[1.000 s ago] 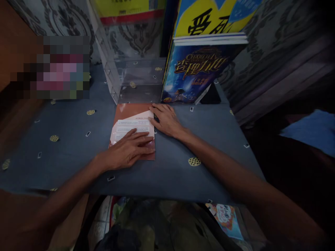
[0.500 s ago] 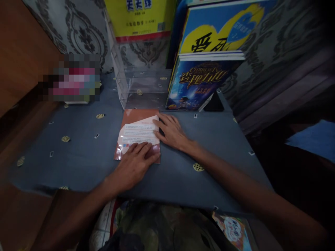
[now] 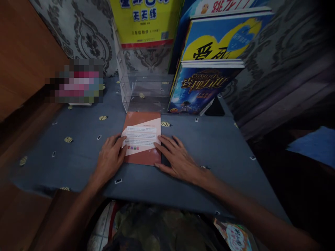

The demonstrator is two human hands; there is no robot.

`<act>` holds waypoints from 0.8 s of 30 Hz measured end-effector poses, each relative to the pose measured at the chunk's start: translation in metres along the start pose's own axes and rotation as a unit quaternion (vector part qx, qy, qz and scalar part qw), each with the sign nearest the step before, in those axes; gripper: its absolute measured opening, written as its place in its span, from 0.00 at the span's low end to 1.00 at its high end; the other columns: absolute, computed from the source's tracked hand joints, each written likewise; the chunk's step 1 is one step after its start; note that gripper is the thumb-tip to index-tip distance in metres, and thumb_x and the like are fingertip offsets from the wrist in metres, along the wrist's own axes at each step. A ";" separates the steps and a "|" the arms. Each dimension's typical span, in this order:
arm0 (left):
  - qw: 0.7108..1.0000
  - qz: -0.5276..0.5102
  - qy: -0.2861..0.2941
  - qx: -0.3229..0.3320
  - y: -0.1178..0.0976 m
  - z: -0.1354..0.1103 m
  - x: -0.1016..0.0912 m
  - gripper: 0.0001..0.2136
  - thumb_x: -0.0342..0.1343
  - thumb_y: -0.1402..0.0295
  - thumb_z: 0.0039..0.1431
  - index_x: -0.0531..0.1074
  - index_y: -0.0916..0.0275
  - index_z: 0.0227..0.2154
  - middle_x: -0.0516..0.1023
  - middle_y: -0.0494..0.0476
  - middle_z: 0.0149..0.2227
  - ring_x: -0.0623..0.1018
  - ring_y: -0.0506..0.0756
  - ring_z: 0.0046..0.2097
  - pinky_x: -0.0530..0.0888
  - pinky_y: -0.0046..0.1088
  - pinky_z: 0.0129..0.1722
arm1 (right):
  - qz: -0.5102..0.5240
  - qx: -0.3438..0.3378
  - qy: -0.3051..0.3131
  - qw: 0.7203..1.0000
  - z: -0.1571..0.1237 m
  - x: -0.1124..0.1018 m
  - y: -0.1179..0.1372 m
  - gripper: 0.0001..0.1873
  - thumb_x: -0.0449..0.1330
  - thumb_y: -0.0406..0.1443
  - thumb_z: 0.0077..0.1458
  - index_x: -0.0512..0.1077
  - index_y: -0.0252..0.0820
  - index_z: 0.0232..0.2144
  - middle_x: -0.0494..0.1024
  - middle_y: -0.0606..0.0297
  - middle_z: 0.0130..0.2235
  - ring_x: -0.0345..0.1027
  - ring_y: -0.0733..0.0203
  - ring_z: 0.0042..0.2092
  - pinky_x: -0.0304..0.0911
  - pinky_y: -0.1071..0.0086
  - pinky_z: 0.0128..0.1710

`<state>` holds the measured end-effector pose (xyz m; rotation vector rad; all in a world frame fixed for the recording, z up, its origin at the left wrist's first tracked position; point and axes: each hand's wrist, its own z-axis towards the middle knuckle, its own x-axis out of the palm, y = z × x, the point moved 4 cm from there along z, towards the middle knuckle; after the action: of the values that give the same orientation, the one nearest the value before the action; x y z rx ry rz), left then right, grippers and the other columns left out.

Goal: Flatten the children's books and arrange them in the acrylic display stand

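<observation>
A closed thin book (image 3: 142, 158), reddish-brown with a white slanted panel of printed text upside down to me, lies flat on the cloth-covered table. At its left edge rests my left hand (image 3: 111, 153), thumb and fingertips touching the border. My right hand (image 3: 176, 157) lies along the right edge with its fingers spread, the fingertips on the cover's margin and the thumb by the near right corner. Both hands are open, and neither lifts the book.
Behind the book stands a clear acrylic rack (image 3: 123, 83) with a yellow workbook (image 3: 149, 26). To its right are several upright books, a dark blue one (image 3: 199, 89) in front. A blurred-out stack (image 3: 80, 83) sits at the back left. The table's near edge (image 3: 157, 204) runs before my lap.
My left hand has moved off the cover to the book's left edge. My right hand has slid down the right edge, nearer to me. The book appears slightly straighter.
</observation>
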<state>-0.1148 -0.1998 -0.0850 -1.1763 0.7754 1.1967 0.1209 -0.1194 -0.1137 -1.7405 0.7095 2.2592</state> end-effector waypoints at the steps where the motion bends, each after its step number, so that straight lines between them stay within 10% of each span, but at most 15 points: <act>1: 1.000 0.013 0.004 -0.009 0.003 -0.001 0.002 0.17 0.47 0.64 0.70 0.72 0.61 0.56 0.73 0.66 0.59 0.74 0.65 0.58 0.73 0.50 0.58 | 0.002 -0.003 0.001 1.000 0.000 0.000 0.000 0.36 0.53 0.55 0.66 0.62 0.40 0.66 0.62 0.47 0.69 0.53 0.40 0.70 0.48 0.38 0.68; 14: 0.975 -0.204 0.002 -0.088 0.015 0.002 0.003 0.19 0.49 0.61 0.67 0.72 0.61 0.56 0.80 0.62 0.53 0.78 0.61 0.53 0.75 0.43 0.56 | 0.007 -0.020 -0.002 1.000 0.000 -0.001 -0.001 0.39 0.54 0.56 0.65 0.61 0.37 0.67 0.63 0.44 0.69 0.54 0.40 0.70 0.48 0.38 0.69; 24: 0.773 -0.560 -0.037 -0.295 0.034 0.006 0.017 0.33 0.70 0.55 0.47 0.71 0.63 0.55 0.80 0.64 0.54 0.80 0.64 0.53 0.78 0.40 0.51 | 0.021 -0.041 -0.043 0.998 -0.001 0.001 -0.003 0.38 0.59 0.52 0.63 0.58 0.39 0.68 0.65 0.45 0.67 0.55 0.39 0.69 0.52 0.36 0.67</act>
<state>-0.1440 -0.1911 -0.1081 -1.7006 -0.4624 0.4136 0.1229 -0.1172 -0.1157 -1.6671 0.6499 2.4067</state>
